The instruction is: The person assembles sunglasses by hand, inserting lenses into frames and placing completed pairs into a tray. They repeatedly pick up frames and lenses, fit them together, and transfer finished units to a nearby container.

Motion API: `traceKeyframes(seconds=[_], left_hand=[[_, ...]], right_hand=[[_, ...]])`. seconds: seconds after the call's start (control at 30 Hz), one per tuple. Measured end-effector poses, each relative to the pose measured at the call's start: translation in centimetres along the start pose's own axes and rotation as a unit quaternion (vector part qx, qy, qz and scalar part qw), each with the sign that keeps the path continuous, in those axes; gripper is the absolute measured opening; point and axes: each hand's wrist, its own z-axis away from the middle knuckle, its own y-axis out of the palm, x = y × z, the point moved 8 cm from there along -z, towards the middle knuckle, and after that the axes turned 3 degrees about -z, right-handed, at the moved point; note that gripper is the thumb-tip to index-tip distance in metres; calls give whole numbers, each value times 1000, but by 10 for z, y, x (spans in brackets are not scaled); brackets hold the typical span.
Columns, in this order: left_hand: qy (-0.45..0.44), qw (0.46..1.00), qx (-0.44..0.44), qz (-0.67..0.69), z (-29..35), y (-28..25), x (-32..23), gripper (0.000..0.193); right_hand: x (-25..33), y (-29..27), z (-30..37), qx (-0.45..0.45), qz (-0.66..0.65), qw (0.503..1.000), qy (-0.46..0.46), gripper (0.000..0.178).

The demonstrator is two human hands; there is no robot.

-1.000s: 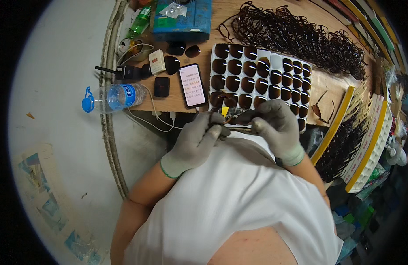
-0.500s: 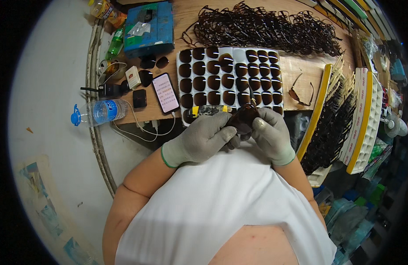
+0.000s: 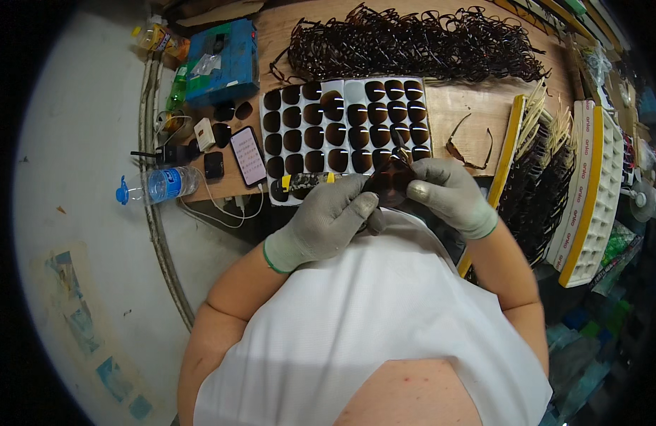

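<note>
Between my gloved hands, at the near edge of the table, is a dark brown pair of sunglasses (image 3: 392, 180). One temple arm points up and away from me. My left hand (image 3: 326, 219) is closed on its left side, thumb on top. My right hand (image 3: 448, 193) pinches the right side between thumb and fingers. The fingers hide much of the frame. Just beyond lies a white tray (image 3: 345, 113) with rows of brown tinted lenses (image 3: 313, 136). A yellow-and-black patterned strip (image 3: 308, 181) crosses the tray's near edge, beside my left hand.
A tangled heap of brown spectacle frames (image 3: 413, 46) fills the far table. One pair of glasses (image 3: 470, 145) lies right, beside yellow-edged racks (image 3: 509, 153) of frames. Left are a phone (image 3: 248, 156) on a cable, a blue box (image 3: 221, 64), loose lenses (image 3: 223, 111) and a water bottle (image 3: 161, 184).
My right hand has shifted slightly right, and the sunglasses have turned so more of the brown lens faces up. Both hands keep their grip. The tabletop appears further left in view.
</note>
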Motion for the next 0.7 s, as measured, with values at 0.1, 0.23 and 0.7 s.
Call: traceKeyframes(seconds=[0.1,0.23,0.7], left_hand=[[-22,999,-12,-36,10,0,2,37],[-31,997,-57,-49,26,-17,3,37],[13,999,-15,-26,72,-61,21,35]], right_hand=[[9,4,0,32,98,995,-9,26],[-6,22,-7,6,115,992,-43,27],[-49,86,-27,-35,-66,996,-37,31]])
